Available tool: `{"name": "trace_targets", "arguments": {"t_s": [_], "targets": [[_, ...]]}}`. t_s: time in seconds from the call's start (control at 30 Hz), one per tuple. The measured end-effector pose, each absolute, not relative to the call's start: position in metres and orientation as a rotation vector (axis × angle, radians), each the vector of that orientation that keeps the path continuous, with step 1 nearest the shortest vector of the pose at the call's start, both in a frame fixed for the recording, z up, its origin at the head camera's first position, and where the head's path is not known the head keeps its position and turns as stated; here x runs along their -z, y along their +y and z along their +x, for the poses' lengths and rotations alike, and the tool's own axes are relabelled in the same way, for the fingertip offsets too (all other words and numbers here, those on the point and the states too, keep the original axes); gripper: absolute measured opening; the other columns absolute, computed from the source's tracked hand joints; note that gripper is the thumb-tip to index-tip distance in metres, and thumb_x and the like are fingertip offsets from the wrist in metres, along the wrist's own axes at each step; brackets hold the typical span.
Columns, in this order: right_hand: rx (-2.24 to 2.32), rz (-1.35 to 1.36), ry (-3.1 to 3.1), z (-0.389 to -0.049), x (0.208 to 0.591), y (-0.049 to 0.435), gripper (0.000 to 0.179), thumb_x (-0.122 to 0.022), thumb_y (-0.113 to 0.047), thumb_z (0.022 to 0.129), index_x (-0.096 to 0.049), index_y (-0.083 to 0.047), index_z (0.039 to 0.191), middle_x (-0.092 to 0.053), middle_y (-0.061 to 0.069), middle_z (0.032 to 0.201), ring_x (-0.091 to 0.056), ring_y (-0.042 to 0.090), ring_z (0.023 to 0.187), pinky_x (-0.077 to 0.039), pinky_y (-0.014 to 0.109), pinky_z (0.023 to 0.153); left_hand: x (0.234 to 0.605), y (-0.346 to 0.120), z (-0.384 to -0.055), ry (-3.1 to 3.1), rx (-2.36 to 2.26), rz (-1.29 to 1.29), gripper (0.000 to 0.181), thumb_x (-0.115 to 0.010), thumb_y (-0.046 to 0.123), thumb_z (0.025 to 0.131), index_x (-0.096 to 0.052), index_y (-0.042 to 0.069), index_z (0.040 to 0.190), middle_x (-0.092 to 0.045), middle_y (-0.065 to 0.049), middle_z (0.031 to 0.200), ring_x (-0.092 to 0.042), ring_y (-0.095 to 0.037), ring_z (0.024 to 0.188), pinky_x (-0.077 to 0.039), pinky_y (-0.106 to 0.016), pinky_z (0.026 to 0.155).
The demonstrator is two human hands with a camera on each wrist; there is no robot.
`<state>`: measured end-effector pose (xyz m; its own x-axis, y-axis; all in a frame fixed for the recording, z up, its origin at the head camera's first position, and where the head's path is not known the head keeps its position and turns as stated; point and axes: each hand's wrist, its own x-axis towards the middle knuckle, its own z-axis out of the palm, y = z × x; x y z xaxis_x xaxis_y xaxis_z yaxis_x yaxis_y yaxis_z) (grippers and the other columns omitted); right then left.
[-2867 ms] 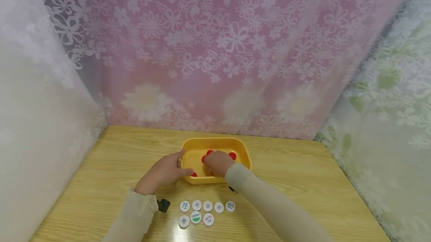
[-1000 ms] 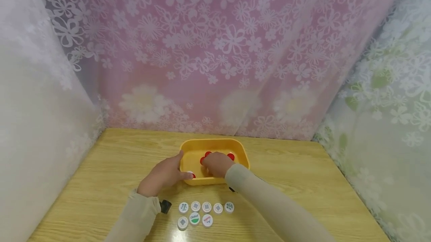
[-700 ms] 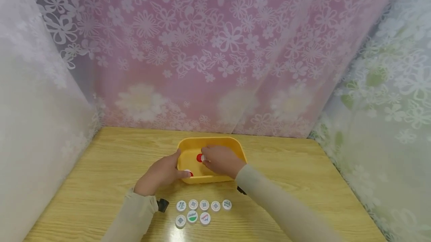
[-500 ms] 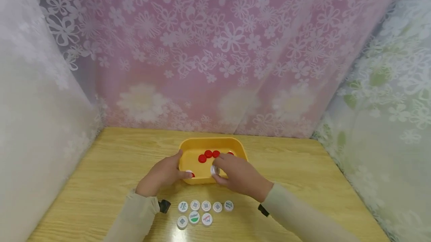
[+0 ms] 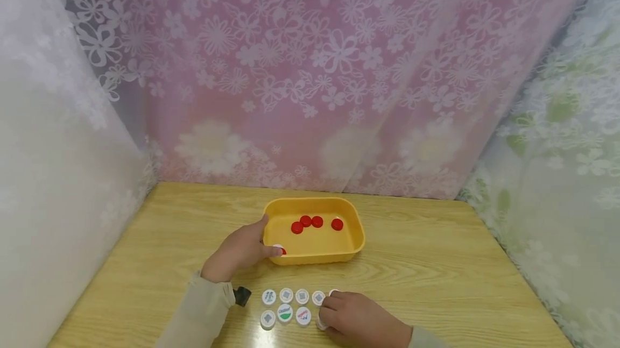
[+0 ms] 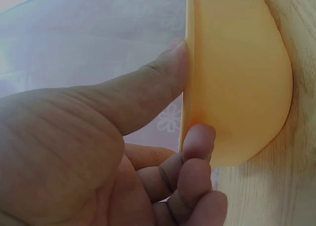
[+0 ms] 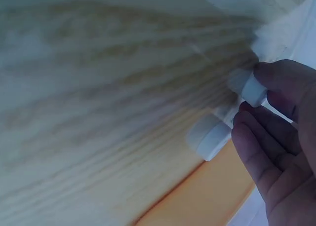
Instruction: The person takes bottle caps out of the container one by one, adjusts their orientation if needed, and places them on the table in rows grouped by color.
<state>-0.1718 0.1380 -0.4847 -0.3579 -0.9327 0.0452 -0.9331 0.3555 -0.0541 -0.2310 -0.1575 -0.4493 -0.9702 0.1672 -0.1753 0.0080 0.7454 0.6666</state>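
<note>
A yellow plastic tub (image 5: 319, 259) sits at the middle of the table. My left hand (image 5: 242, 250) grips its left end, thumb at the rim and fingers against the outer wall (image 6: 237, 78). Several red caps (image 5: 297, 227) lie inside, and a red-and-white cap (image 5: 278, 247) shows partly behind the left thumb. My right hand (image 5: 363, 318) pinches a white bottle cap (image 7: 254, 92) at the right end of the front row, low at the table. Beside it in that row is a cap with red lettering (image 5: 303, 316).
White caps with printed tops stand in two rows before the tub; a green-and-white one (image 5: 284, 313) is in the front row. Another white cap (image 7: 213, 141) stands close to my right fingertips. Floral curtains (image 5: 310, 122) border the wooden table (image 5: 426, 251) behind and at both sides.
My right hand has lifted a white bottle cap out of the tub and brought it toward me, to the front row's right end. My left hand stays on the tub.
</note>
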Motion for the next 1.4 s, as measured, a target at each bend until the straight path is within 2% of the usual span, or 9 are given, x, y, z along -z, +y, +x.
{"name": "trace_targets", "arguments": {"t_s": [0.23,0.37,0.47,0.53,0.6,0.8,1.07,1.2,1.4], "targets": [[-0.068,1.797,-2.589,-0.173,0.482,0.136,0.010,-0.073,-0.028,0.098,-0.064,-0.027,0.096,-0.052,-0.018,0.086,-0.043,-0.003,0.074,-0.039,0.010,0.067,0.450,-0.157,-0.233,2.714,-1.032,0.115,0.100,-0.084,0.041,0.086,-0.031,0.006,0.163,-0.051,-0.016,0.154,-0.054,-0.037,0.134,-0.041,-0.057,0.110],[-0.070,1.785,-2.555,-0.175,0.482,0.137,0.009,-0.075,-0.028,0.097,-0.068,-0.027,0.092,-0.052,-0.017,0.085,-0.042,-0.002,0.073,-0.038,0.010,0.066,0.451,-0.160,-0.234,2.705,-1.054,0.145,0.098,-0.084,0.041,0.087,-0.032,0.006,0.162,-0.057,-0.014,0.148,-0.060,-0.029,0.122,-0.046,-0.052,0.104],[-0.100,1.790,-2.540,-0.177,0.478,0.137,0.009,-0.074,-0.028,0.097,-0.070,-0.027,0.089,-0.051,-0.016,0.083,-0.041,-0.002,0.072,-0.037,0.010,0.067,0.450,-0.163,-0.235,2.669,-1.085,0.171,0.088,-0.076,0.034,0.095,-0.029,0.007,0.163,-0.071,-0.013,0.116,-0.062,-0.022,0.084,-0.052,-0.044,0.079],[-0.129,1.784,-2.528,-0.179,0.474,0.135,0.010,-0.073,-0.029,0.098,-0.070,-0.026,0.088,-0.050,-0.016,0.081,-0.040,-0.001,0.072,-0.036,0.010,0.066,0.449,-0.165,-0.235,2.645,-1.098,0.171,0.080,-0.069,0.027,0.100,-0.026,0.006,0.164,-0.067,-0.011,0.093,-0.055,-0.017,0.068,-0.048,-0.037,0.066],[-0.164,1.752,-2.525,-0.183,0.468,0.133,0.011,-0.072,-0.029,0.098,-0.070,-0.025,0.088,-0.050,-0.016,0.081,-0.040,-0.001,0.071,-0.037,0.010,0.067,0.448,-0.166,-0.235,2.630,-1.106,0.172,0.073,-0.063,0.020,0.103,-0.026,0.006,0.164,-0.056,-0.008,0.077,-0.045,-0.017,0.057,-0.040,-0.032,0.057],[-0.320,1.512,-2.553,-0.206,0.440,0.121,0.010,-0.078,-0.024,0.091,-0.073,-0.020,0.097,-0.061,-0.010,0.090,-0.050,0.003,0.076,-0.047,0.016,0.070,0.445,-0.166,-0.234,2.648,-1.113,0.159,0.070,-0.065,0.017,0.102,-0.031,0.006,0.162,-0.057,-0.004,0.076,-0.048,-0.017,0.061,-0.040,-0.030,0.060],[-0.329,1.364,-2.568,-0.238,0.415,0.091,0.021,-0.076,-0.022,0.092,-0.070,-0.017,0.112,-0.069,-0.004,0.103,-0.060,0.009,0.081,-0.055,0.023,0.075,0.448,-0.167,-0.232,2.651,-1.128,0.124,0.069,-0.066,0.016,0.101,-0.034,0.006,0.162,-0.058,-0.004,0.076,-0.050,-0.018,0.064,-0.041,-0.032,0.063],[-0.106,1.404,-2.594,-0.256,0.409,0.075,0.022,-0.077,-0.021,0.093,-0.069,-0.017,0.113,-0.066,-0.005,0.100,-0.059,0.011,0.077,-0.054,0.024,0.073,0.449,-0.167,-0.233,2.647,-1.135,0.137,0.069,-0.066,0.016,0.102,-0.034,0.006,0.161,-0.058,-0.004,0.077,-0.053,-0.018,0.065,-0.042,-0.032,0.064],[0.039,1.435,-2.755,-0.288,0.406,0.053,0.014,-0.076,-0.022,0.095,-0.069,-0.015,0.104,-0.061,-0.005,0.089,-0.051,0.011,0.070,-0.050,0.022,0.068,0.449,-0.167,-0.234,2.638,-1.132,0.150,0.068,-0.065,0.017,0.102,-0.034,0.005,0.161,-0.060,-0.003,0.077,-0.055,-0.017,0.065,-0.043,-0.032,0.065]]}}
